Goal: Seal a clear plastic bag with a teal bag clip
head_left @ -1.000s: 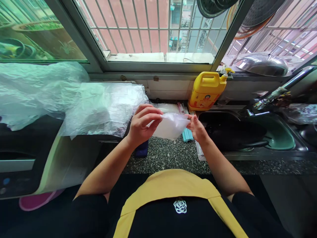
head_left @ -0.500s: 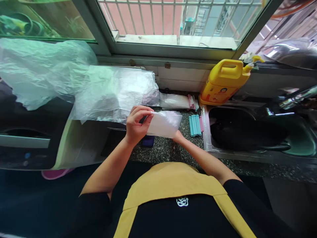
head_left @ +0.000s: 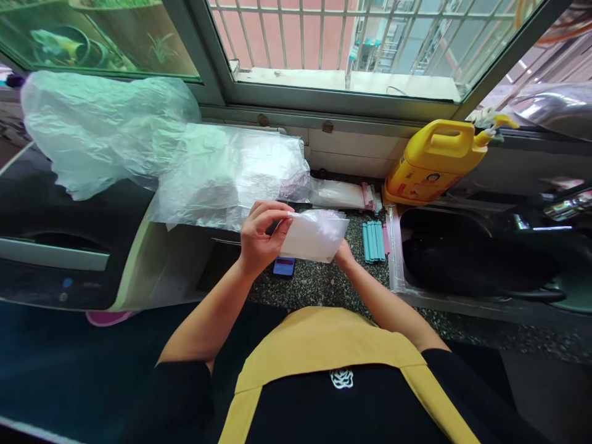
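"What's on the left?"
"Crumpled plastic sheeting (head_left: 198, 163), lying over a black appliance (head_left: 55, 216)."
"And next along?"
"The left hand (head_left: 264, 237), pinching the upper left corner of a small translucent bag (head_left: 312, 235) above the middle of the speckled surface (head_left: 309, 285). A blue object (head_left: 283, 266) lies just nearer than the bag's left end."
"The right hand (head_left: 343, 254)?"
"At the bag's right end, fingers hidden, so I can't tell whether it grips."
"Farther right?"
"On the far side, a clear packet (head_left: 340, 194). Nearer, teal strips (head_left: 374, 242) in a row, a pink strip (head_left: 385, 239) beside them. Then a yellow jug (head_left: 435, 161) standing on the far side, and a sink (head_left: 396, 271) holding a dark pan (head_left: 476, 259)."
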Demonstrator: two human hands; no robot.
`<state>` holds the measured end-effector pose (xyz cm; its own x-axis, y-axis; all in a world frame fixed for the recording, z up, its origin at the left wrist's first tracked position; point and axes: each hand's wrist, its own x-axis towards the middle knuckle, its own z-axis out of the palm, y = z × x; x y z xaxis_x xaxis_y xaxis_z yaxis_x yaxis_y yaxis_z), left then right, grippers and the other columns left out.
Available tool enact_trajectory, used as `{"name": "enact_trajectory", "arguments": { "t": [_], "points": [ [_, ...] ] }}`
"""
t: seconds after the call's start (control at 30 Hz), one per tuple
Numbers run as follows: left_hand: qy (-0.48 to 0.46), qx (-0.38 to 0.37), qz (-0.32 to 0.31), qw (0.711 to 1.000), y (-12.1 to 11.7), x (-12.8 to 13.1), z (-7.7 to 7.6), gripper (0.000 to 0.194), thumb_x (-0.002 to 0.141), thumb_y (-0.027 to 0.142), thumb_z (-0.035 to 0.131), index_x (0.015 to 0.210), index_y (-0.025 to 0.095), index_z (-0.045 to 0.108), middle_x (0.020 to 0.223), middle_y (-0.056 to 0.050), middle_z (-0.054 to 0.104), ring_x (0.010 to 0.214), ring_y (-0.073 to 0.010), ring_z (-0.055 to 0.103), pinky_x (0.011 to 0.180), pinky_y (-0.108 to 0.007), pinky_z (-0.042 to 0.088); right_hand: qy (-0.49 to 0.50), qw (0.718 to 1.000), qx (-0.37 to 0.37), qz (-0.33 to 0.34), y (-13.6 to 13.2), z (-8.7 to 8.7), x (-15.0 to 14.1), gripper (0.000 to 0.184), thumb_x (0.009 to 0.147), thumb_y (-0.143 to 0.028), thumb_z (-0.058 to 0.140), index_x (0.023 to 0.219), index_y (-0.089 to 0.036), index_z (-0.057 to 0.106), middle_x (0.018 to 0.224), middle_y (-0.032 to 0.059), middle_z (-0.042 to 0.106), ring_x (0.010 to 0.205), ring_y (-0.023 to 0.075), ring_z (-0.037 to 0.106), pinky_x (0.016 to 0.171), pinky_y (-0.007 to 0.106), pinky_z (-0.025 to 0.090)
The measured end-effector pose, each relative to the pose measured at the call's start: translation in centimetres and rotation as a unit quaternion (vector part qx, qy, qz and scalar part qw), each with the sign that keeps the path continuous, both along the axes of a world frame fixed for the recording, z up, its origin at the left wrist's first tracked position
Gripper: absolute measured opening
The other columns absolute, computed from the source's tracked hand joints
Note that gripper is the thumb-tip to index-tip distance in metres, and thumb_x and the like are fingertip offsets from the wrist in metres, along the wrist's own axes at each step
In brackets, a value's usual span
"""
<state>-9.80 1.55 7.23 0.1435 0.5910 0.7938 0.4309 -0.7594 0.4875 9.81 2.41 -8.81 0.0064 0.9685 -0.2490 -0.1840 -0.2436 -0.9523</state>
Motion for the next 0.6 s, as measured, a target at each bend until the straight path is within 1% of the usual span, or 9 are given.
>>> {"name": "enact_trajectory", "arguments": {
  "t": [0.07, 0.13, 0.17, 0.23, 0.3, 0.37, 0.43, 0.5, 0.6],
  "points": [
    [-0.002, 0.004, -0.013, 1.0, -0.1, 0.4, 0.0, 0.007, 0.082, 0.014, 0.061, 0.084, 0.02, 0.06, 0.086, -0.001, 0.066, 0.082, -0.0129, 0.06, 0.075, -0.032, 0.051, 0.044, 0.999, -0.001, -0.002, -0.7, 1.4, 1.8, 0.077, 0.066, -0.083, 0.04, 0.107, -0.021, 0.061, 0.106, 0.0085, 0.069, 0.105, 0.0274, 0.06, 0.089, 0.044, 0.048],
    [0.001, 0.014, -0.031, 0.999, -0.2, 0.9, -0.1, 0.007, 0.082, 0.014, 0.06, 0.084, 0.02, 0.059, 0.085, -0.001, 0.066, 0.081, -0.0129, 0.06, 0.074, -0.032, 0.051, 0.138, 0.99, 0.023, 0.028, -1.5, 3.3, 3.1, 0.086, 0.064, -0.088, 0.032, 0.113, -0.023, 0.059, 0.11, 0.0094, 0.067, 0.11, 0.028, 0.058, 0.09, 0.044, 0.047],
    [0.004, 0.02, -0.042, 0.999, -0.3, 1.2, -0.2, 0.008, 0.082, 0.013, 0.06, 0.084, 0.02, 0.059, 0.085, -0.001, 0.067, 0.081, -0.013, 0.06, 0.074, -0.032, 0.051, 0.172, 0.983, 0.04, 0.041, -2.0, 4.2, 3.5, 0.088, 0.062, -0.089, 0.034, 0.115, -0.024, 0.057, 0.112, 0.0094, 0.066, 0.112, 0.0282, 0.056, 0.091, 0.044, 0.046],
    [0.011, 0.032, -0.061, 0.998, -0.4, 1.7, -0.2, 0.009, 0.081, 0.013, 0.06, 0.085, 0.021, 0.06, 0.086, -0.001, 0.067, 0.081, -0.0133, 0.06, 0.074, -0.032, 0.051, 0.209, 0.974, 0.065, 0.058, -2.6, 6.0, 3.9, 0.088, 0.056, -0.087, 0.048, 0.119, -0.025, 0.056, 0.116, 0.0089, 0.064, 0.112, 0.0282, 0.056, 0.092, 0.043, 0.046],
    [0.021, 0.047, -0.073, 0.996, -0.6, 2.2, -0.1, 0.01, 0.081, 0.013, 0.06, 0.086, 0.021, 0.06, 0.086, -0.002, 0.068, 0.081, -0.0136, 0.06, 0.074, -0.033, 0.051, 0.215, 0.972, 0.067, 0.062, -3.1, 7.2, 4.1, 0.084, 0.052, -0.076, 0.066, 0.119, -0.026, 0.056, 0.115, 0.0075, 0.064, 0.107, 0.0265, 0.058, 0.092, 0.041, 0.045],
    [0.029, 0.062, -0.085, 0.994, -0.8, 2.5, 0.2, 0.011, 0.081, 0.012, 0.06, 0.087, 0.021, 0.06, 0.087, -0.002, 0.068, 0.08, -0.0138, 0.06, 0.073, -0.033, 0.052, 0.208, 0.975, 0.056, 0.05, -3.3, 7.8, 4.2, 0.075, 0.051, -0.06, 0.078, 0.115, -0.026, 0.059, 0.109, 0.0052, 0.066, 0.1, 0.023, 0.061, 0.091, 0.037, 0.046],
    [0.037, 0.081, -0.1, 0.991, -1.1, 2.7, 0.6, 0.013, 0.08, 0.011, 0.061, 0.088, 0.021, 0.06, 0.086, -0.002, 0.068, 0.078, -0.0139, 0.06, 0.072, -0.033, 0.052, 0.201, 0.978, 0.043, 0.032, -3.4, 8.0, 4.3, 0.064, 0.051, -0.047, 0.083, 0.108, -0.025, 0.063, 0.101, 0.0033, 0.069, 0.093, 0.0197, 0.062, 0.088, 0.033, 0.046],
    [0.051, 0.1, -0.113, 0.987, -1.3, 2.6, 1.0, 0.014, 0.079, 0.009, 0.061, 0.088, 0.021, 0.059, 0.086, -0.003, 0.069, 0.078, -0.014, 0.06, 0.072, -0.033, 0.053, 0.2, 0.979, 0.032, 0.026, -3.5, 8.0, 4.5, 0.057, 0.048, -0.042, 0.086, 0.099, -0.024, 0.068, 0.093, 0.0026, 0.071, 0.087, 0.0176, 0.063, 0.084, 0.03, 0.047],
    [0.078, 0.119, -0.124, 0.982, -1.8, 2.4, 1.4, 0.013, 0.08, 0.01, 0.061, 0.088, 0.02, 0.059, 0.085, -0.003, 0.069, 0.079, -0.0144, 0.06, 0.071, -0.032, 0.053, 0.202, 0.979, 0.024, 0.031, -3.5, 7.9, 4.9, 0.042, 0.047, -0.04, 0.086, 0.081, -0.021, 0.072, 0.079, 0.0014, 0.071, 0.076, 0.0145, 0.063, 0.075, 0.026, 0.048]
  ]
}}
